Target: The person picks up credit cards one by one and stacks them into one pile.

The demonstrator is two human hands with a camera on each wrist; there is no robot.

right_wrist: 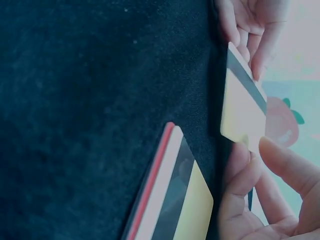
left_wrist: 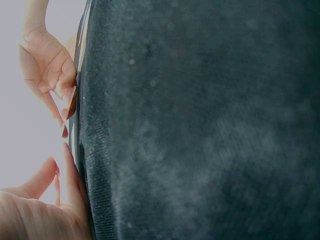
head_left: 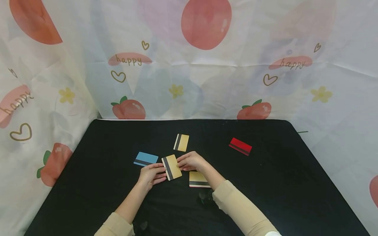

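Observation:
A yellow card [head_left: 175,166] with a dark stripe and a pale edge is tilted up between the two hands, above the black table. My right hand [head_left: 193,161] pinches its right edge between thumb and fingers; the right wrist view shows the thumb [right_wrist: 287,162] over that edge. At the card's striped side is my left hand [head_left: 150,175], its fingers extended and its fingertips right by the edge. The left wrist view has the left hand [left_wrist: 45,212] with thumb and fingers parted. Under the right forearm lies a stack of cards [right_wrist: 175,195], yellow on top with a red edge below.
On the black table [head_left: 280,190], a blue card [head_left: 146,157] lies just beyond the left hand. Another yellow card [head_left: 181,143] lies farther back, and a red card [head_left: 240,146] is off to the right. A printed curtain [head_left: 206,78] hangs behind the table.

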